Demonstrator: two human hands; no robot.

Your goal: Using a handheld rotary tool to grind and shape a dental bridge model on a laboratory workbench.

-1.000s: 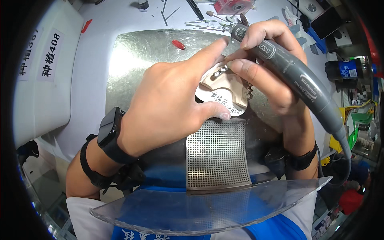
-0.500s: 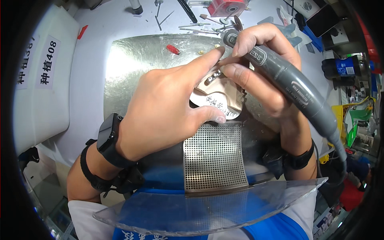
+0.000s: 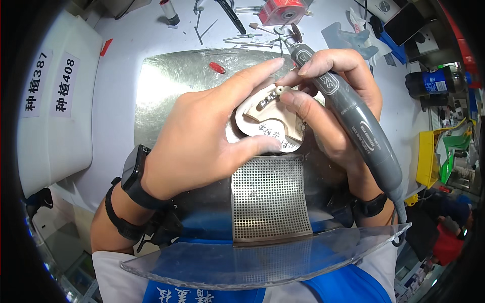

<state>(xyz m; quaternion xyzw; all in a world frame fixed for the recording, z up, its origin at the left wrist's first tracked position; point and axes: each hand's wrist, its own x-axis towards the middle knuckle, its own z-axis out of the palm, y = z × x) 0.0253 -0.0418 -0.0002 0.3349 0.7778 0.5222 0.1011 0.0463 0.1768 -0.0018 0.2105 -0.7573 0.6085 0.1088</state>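
A plaster dental model [image 3: 283, 117] with handwriting on its pale base lies over the metal tray. My left hand [image 3: 197, 131] curves round its left side, with fingers beyond it and thumb on the near edge. Shiny metal tooth pieces [image 3: 265, 102] sit along the model's ridge, beside a small tooth-coloured crown [image 3: 280, 91]. My right hand [image 3: 343, 108] is closed round a grey rotary handpiece [image 3: 366, 131], with thumb and fingertips reaching the model by the crown. The handpiece's tip, bearing a brown disc [image 3: 296, 33], points away from me, clear of the model. Part of the model is hidden by my fingers.
Beneath the model is a metal tray [image 3: 156, 81], with a perforated metal plate [image 3: 270, 197] nearest me. A red piece [image 3: 217, 67] lies on the tray. Beyond are burs [image 3: 247, 43] and a red box [image 3: 285, 11]. A white bin [image 3: 55, 131] stands left, a dark bottle [image 3: 434, 83] right.
The handpiece has swung more upright, its cord end moving left and nearer me. More of the model shows, and the tooth-coloured crown has come into sight beside my right fingertips.
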